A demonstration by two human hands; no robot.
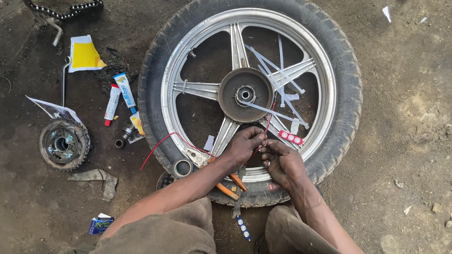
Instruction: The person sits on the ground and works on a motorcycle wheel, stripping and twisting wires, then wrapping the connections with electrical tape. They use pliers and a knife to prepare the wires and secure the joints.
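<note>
Dirt ground (416, 126), wheel (342, 71), hands (243, 146) pinching wire (171, 138)

Both bare forearms reach toward twelve o'clock and converge — left hand (243, 145) at eleven, fingers curled and pinched; right hand (282, 163) at one, fingertips pinched inward, knuckles up.

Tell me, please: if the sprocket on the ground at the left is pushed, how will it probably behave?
The sprocket looks like solid metal, so probably heavy for its size. It lies flat on dirt, so likely drags rather than rolls. Its teeth may catch in the soil.
</note>
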